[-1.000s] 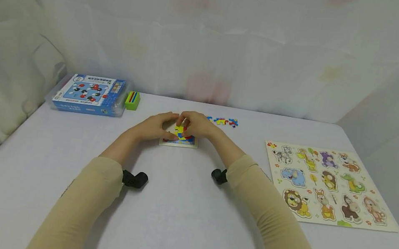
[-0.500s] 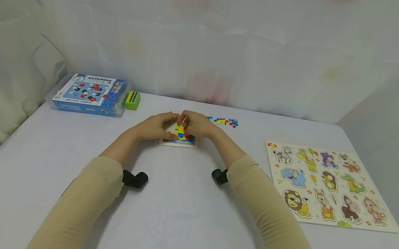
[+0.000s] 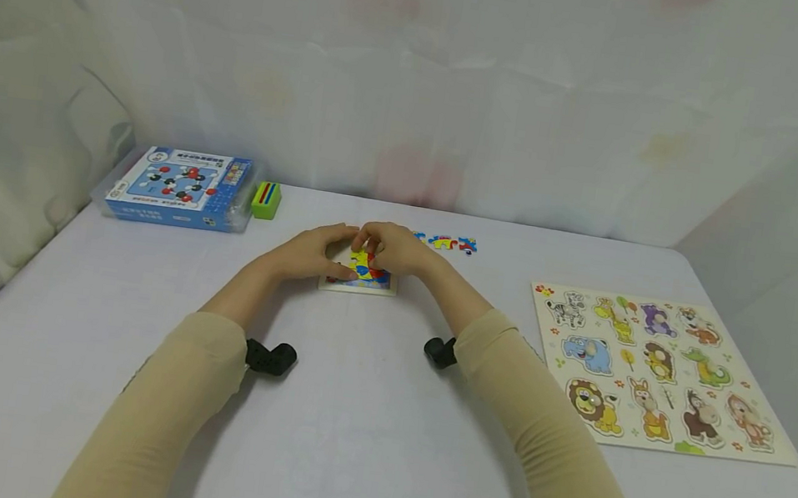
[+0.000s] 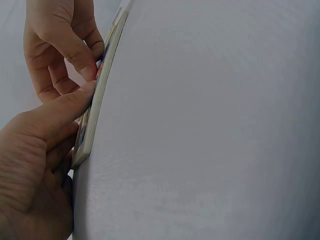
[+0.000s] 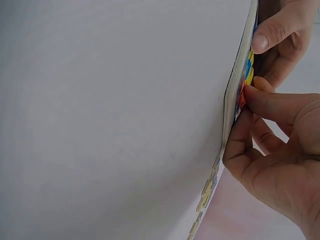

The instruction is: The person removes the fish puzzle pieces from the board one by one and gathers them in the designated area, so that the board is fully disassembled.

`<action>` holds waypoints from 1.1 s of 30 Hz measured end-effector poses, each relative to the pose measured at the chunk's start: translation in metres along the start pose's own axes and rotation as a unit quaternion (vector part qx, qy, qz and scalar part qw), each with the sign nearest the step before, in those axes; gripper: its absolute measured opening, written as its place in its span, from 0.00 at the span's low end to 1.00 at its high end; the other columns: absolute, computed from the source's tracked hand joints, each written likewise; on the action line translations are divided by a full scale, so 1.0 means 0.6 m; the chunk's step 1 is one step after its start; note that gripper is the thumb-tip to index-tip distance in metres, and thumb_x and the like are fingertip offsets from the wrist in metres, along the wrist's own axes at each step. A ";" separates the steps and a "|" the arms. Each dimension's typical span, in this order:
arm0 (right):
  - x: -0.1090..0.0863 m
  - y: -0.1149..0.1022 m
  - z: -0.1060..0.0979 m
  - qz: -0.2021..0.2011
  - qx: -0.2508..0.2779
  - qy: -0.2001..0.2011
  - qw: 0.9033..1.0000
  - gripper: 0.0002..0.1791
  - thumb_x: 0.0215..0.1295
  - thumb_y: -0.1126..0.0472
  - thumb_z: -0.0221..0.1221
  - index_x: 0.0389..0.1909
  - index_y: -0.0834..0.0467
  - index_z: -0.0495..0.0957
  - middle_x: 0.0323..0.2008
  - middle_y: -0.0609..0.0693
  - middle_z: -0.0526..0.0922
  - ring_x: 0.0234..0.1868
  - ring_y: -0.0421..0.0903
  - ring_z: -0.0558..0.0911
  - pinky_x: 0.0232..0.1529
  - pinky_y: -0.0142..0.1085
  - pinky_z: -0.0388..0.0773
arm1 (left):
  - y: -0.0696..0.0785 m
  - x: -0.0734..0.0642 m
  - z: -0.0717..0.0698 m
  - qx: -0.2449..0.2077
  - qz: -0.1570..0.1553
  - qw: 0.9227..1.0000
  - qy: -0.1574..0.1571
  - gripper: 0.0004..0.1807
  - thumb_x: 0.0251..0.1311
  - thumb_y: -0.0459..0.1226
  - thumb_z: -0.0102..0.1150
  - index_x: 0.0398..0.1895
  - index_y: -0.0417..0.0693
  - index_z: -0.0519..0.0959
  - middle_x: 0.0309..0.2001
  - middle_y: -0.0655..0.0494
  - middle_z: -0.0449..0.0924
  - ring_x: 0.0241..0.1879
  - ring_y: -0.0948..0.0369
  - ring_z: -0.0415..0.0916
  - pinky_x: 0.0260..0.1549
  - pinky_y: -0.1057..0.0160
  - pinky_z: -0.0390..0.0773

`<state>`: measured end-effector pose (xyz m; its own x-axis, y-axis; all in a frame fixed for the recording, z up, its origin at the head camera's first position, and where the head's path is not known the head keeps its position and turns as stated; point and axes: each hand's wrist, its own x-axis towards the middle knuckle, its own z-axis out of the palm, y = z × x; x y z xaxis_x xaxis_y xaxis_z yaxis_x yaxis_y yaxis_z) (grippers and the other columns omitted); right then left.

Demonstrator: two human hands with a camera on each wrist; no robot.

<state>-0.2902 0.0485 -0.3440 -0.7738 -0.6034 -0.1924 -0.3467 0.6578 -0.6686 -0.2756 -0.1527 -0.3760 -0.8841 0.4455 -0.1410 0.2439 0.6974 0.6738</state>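
Right hand [image 3: 399, 249], one: thumb and fingertips narrowed, pinching a red puzzle piece [image 5: 242, 101]. Left hand [image 3: 308, 252], one: thumb laid over the near side of the puzzle tray [image 3: 356, 290], holding it. Puzzle tray, one (pale rim, blue and yellow picture): directly under both hands. Loose pieces [image 3: 443, 242], several: just beyond the right hand. Green block [image 3: 265, 202]: left of the grip. Blue box [image 3: 180, 188]: farther left. Animal board [image 3: 780, 457]: well apart, right.

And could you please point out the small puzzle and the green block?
Small puzzle [image 3: 357, 291]: head view, on its near rim.
Green block [image 3: 266, 198]: head view, on its striped top.
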 end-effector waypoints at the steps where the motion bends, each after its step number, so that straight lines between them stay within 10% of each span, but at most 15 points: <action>1: 0.000 0.000 0.000 -0.001 0.000 0.000 1.000 0.16 0.63 0.72 0.56 0.51 0.57 0.77 0.49 0.55 0.79 0.47 0.49 0.75 0.43 0.30 0.75 | 0.000 0.000 0.000 0.000 0.000 1.000 0.000 0.43 0.58 0.48 0.67 0.76 0.54 0.60 0.79 0.47 0.51 0.80 0.45 0.44 0.77 0.37 0.46; 33: 0.001 0.000 -0.006 0.000 -0.018 -0.005 1.000 0.18 0.63 0.72 0.57 0.52 0.54 0.80 0.47 0.54 0.79 0.49 0.48 0.74 0.44 0.32 0.73 | 0.002 -0.003 -0.002 0.001 -0.001 1.000 -0.008 0.44 0.58 0.48 0.65 0.77 0.54 0.58 0.80 0.46 0.48 0.80 0.44 0.42 0.76 0.34 0.44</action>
<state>-0.2926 0.0494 -0.3415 -0.7692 -0.6070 -0.1995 -0.3655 0.6740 -0.6420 -0.2743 -0.1531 -0.3739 -0.8778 0.4534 -0.1547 0.2427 0.6993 0.6724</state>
